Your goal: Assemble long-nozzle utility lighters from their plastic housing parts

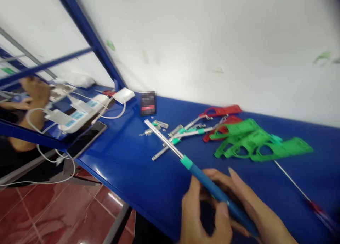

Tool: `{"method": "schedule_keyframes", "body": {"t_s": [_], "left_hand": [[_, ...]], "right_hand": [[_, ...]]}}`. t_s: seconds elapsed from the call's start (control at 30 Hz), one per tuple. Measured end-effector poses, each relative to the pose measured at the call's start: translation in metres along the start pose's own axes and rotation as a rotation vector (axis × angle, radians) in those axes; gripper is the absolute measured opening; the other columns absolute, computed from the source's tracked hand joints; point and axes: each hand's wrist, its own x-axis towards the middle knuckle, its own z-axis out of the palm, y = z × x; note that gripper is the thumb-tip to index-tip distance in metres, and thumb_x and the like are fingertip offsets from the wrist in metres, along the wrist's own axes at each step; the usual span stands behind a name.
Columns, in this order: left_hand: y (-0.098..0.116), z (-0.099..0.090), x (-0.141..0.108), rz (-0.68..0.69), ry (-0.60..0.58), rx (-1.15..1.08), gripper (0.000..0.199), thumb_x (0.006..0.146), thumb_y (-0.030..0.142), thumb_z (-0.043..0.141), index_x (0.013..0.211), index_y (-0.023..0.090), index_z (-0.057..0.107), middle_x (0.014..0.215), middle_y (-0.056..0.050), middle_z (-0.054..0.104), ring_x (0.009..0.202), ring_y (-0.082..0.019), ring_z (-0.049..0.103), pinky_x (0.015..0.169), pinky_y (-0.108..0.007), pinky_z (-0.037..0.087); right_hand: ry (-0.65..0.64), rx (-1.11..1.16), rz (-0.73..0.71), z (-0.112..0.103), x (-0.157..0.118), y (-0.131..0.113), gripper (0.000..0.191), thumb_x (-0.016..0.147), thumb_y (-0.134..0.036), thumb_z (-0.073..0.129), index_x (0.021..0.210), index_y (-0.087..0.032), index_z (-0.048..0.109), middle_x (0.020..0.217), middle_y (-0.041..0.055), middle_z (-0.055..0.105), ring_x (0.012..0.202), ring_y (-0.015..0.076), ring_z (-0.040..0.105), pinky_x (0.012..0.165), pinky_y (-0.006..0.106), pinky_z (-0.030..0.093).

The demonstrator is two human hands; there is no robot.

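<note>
A long-nosed lighter (212, 187) with a blue handle, a green collar and a shiny metal barrel lies between my hands, its barrel tilted up and to the left over the table. My left hand (196, 208) is closed around the handle from the near left side. Gripping the handle's rear from the right is my right hand (255, 205), thumb raised. Beyond the barrel lie loose metal tubes (160, 153) with green collars and small clear pieces (160, 124). Green lighter shells (239, 139) are piled farther right, beside red shells (223, 110).
A screwdriver (290, 180) with a red handle lies at the right on the blue table (127, 155). Left are a phone (87, 139), a white power strip (83, 113) with cables, and a blue frame (87, 24). Another person's hand (37, 90) shows behind it.
</note>
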Motion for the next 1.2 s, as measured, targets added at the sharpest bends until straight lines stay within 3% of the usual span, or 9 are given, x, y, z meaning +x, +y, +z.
{"method": "schedule_keyframes", "body": {"t_s": [0.07,0.13,0.37,0.57,0.77,1.0,1.2], "left_hand": [[0.000,0.004,-0.001,-0.020,-0.005,-0.037,0.062,0.098,0.050,0.069,0.153,0.031,0.048,0.122,-0.010,0.073,0.077,-0.024,0.079,0.070,-0.038,0.070],[0.003,0.008,0.000,-0.003,-0.021,-0.087,0.063,0.099,0.054,0.067,0.152,0.028,0.045,0.117,-0.010,0.071,0.069,-0.021,0.078,0.070,-0.037,0.070],[0.003,0.008,0.002,0.020,-0.011,-0.069,0.065,0.099,0.061,0.064,0.150,0.026,0.043,0.114,-0.009,0.068,0.061,-0.018,0.076,0.066,-0.035,0.070],[-0.005,0.000,0.004,0.105,-0.087,0.019,0.052,0.102,0.042,0.064,0.150,0.035,0.045,0.115,-0.006,0.069,0.065,-0.016,0.074,0.051,-0.024,0.058],[-0.004,-0.001,0.004,0.127,-0.115,0.011,0.052,0.103,0.043,0.062,0.151,0.033,0.044,0.110,-0.006,0.070,0.064,-0.016,0.074,0.061,-0.027,0.063],[0.000,0.002,0.003,0.090,-0.064,0.019,0.053,0.099,0.044,0.067,0.148,0.031,0.050,0.103,-0.004,0.067,0.064,-0.016,0.074,0.061,-0.029,0.064],[-0.003,-0.004,0.004,0.099,-0.124,-0.017,0.052,0.101,0.042,0.065,0.149,0.032,0.049,0.113,-0.007,0.070,0.069,-0.018,0.076,0.065,-0.030,0.065]], "right_hand": [[-0.120,0.058,-0.035,0.000,0.002,0.002,0.074,0.097,-0.082,0.043,0.137,-0.026,0.069,0.108,0.0091,0.076,0.048,0.0056,0.040,0.044,0.022,0.034],[-0.146,0.076,-0.043,-0.001,0.004,0.005,0.075,0.099,-0.082,0.037,0.139,-0.027,0.067,0.109,0.0081,0.075,0.048,0.0034,0.031,0.046,0.021,0.029],[-0.132,0.037,-0.044,-0.007,0.005,0.020,0.069,0.102,-0.079,0.030,0.143,-0.035,0.063,0.116,0.0044,0.069,0.066,0.0109,0.046,0.050,0.022,0.031],[-0.124,0.018,-0.044,-0.006,0.008,0.019,0.067,0.102,-0.080,0.029,0.144,-0.038,0.061,0.122,0.0035,0.068,0.070,0.0118,0.049,0.051,0.022,0.034],[-0.127,-0.011,-0.065,-0.004,0.006,0.016,0.070,0.102,-0.080,0.029,0.143,-0.035,0.063,0.113,0.0041,0.070,0.064,0.0097,0.043,0.048,0.021,0.032],[-0.095,0.005,-0.070,-0.006,0.008,0.023,0.070,0.102,-0.080,0.031,0.141,-0.033,0.064,0.110,0.0054,0.070,0.068,0.0119,0.049,0.048,0.021,0.032],[-0.134,0.039,-0.081,-0.001,0.004,0.018,0.068,0.105,-0.076,0.026,0.138,-0.032,0.065,0.102,0.0046,0.073,0.055,0.0082,0.035,0.048,0.024,0.029]]}}
